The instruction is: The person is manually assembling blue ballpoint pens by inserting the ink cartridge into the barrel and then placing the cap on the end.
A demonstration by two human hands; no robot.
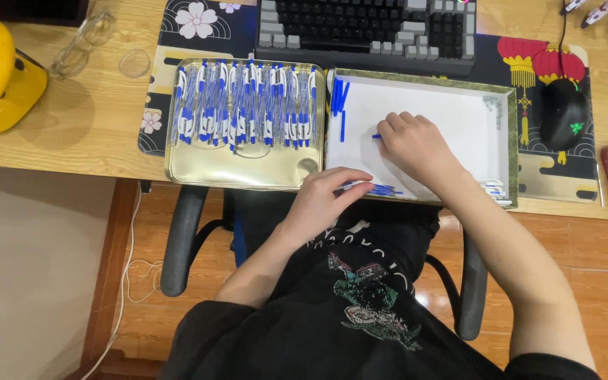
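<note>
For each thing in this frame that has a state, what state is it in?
Left hand: closed on a bundle of blue refills.
Right hand: fingers curled, picking at one blue piece in the white tray.
White tray: mostly bare, a few blue pieces at its left edge.
Gold tray: holds a row of pens.
Glasses: folded, on the desk.

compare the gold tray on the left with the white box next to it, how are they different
The gold tray is shiny metal with rounded corners; the white box is matte with square corners and a greenish rim. The gold tray holds a packed row of blue and white pens; the white box holds only a few loose blue pieces, with the right hand resting inside. Both sit side by side on the desk.
</note>
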